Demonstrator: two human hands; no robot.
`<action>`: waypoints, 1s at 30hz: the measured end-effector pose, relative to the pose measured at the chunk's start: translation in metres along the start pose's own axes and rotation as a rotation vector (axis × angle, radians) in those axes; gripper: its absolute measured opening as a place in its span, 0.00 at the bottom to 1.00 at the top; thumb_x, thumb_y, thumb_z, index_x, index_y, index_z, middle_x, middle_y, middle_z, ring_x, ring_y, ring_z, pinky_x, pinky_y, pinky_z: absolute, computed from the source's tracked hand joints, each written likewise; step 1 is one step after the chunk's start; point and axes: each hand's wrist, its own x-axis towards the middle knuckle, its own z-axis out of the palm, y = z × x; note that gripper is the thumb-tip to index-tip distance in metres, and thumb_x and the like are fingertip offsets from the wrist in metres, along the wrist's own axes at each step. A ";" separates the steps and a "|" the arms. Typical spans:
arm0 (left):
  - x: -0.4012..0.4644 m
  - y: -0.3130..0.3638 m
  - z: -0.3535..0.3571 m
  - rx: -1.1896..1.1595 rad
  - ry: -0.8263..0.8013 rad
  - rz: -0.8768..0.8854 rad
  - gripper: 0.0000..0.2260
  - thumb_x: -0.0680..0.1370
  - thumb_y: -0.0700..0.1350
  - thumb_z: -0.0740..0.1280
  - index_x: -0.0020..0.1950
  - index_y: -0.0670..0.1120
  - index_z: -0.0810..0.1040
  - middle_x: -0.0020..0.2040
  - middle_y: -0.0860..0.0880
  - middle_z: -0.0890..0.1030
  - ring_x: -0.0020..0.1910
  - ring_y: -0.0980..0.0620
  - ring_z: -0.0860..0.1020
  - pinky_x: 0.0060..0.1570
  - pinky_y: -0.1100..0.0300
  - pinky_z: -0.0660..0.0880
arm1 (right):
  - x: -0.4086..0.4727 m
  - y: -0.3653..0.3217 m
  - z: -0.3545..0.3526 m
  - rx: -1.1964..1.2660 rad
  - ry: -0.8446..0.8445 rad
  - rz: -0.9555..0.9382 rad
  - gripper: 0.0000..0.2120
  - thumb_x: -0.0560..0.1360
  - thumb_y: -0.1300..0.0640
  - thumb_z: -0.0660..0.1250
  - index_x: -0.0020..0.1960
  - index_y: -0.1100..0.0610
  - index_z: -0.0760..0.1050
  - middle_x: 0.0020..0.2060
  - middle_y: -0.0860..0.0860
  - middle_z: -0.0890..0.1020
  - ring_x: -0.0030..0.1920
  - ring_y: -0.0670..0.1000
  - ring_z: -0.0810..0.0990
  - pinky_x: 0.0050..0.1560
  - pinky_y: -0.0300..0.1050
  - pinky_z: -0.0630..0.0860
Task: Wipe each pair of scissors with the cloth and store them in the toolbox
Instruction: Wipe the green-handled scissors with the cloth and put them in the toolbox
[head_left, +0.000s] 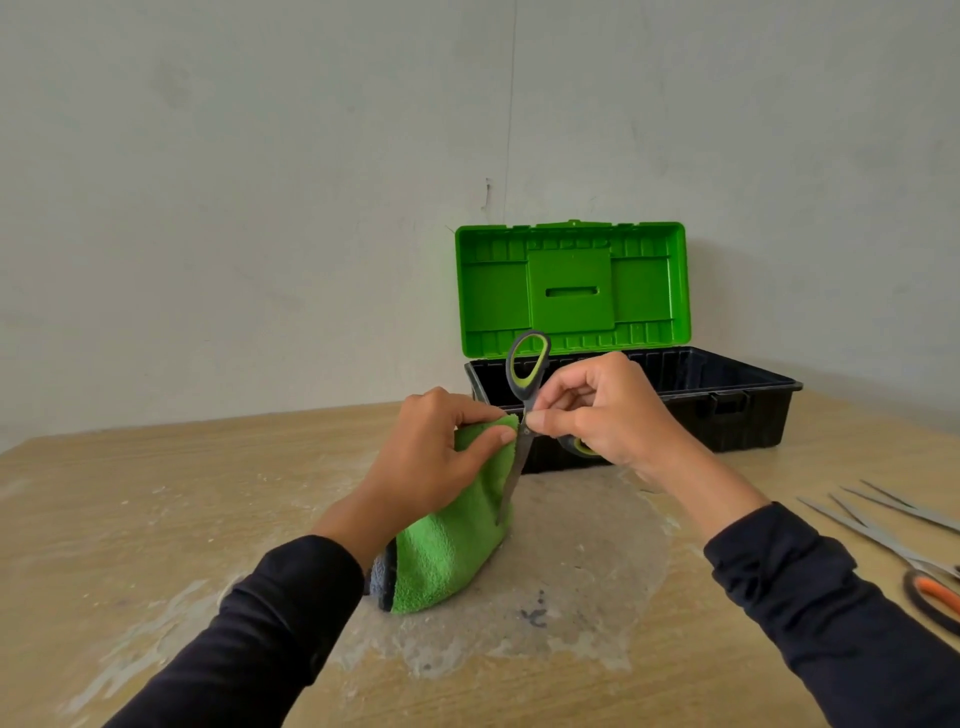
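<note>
Scissors (523, 410) standing blades-down, right hand (597, 410) pinching the pivot — left hand (436, 457) is pressing the green cloth (452, 545) against the blade, toolbox (727, 410) waiting behind.

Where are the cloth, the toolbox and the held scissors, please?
cloth (452, 551), head view, on its lower green fold.
toolbox (571, 291), head view, on its open lid.
scissors (527, 364), head view, on the upper handle loop.

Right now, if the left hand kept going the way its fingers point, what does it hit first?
The left hand, gripping the cloth, points right: first the scissors blade, then the right hand. The gap looks tiny, though depth is unclear.
</note>
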 end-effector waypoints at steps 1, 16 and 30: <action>0.000 -0.001 0.000 0.001 0.002 -0.008 0.06 0.73 0.45 0.70 0.48 0.47 0.84 0.42 0.52 0.85 0.42 0.65 0.76 0.39 0.75 0.69 | 0.000 0.001 -0.001 0.002 0.004 0.001 0.05 0.65 0.64 0.76 0.33 0.58 0.81 0.28 0.51 0.81 0.31 0.47 0.78 0.39 0.44 0.78; -0.002 -0.014 -0.006 0.008 0.009 -0.088 0.07 0.73 0.45 0.70 0.49 0.47 0.84 0.44 0.54 0.84 0.39 0.77 0.74 0.39 0.82 0.66 | 0.005 0.010 -0.016 0.032 0.054 0.080 0.04 0.65 0.64 0.75 0.34 0.59 0.81 0.30 0.53 0.82 0.33 0.49 0.80 0.43 0.45 0.79; -0.008 -0.037 -0.011 0.240 -0.010 -0.219 0.09 0.71 0.40 0.71 0.50 0.49 0.82 0.47 0.53 0.82 0.50 0.53 0.73 0.47 0.64 0.68 | 0.010 0.015 -0.008 0.468 0.321 0.254 0.04 0.72 0.63 0.69 0.39 0.57 0.80 0.36 0.53 0.83 0.39 0.50 0.82 0.43 0.40 0.76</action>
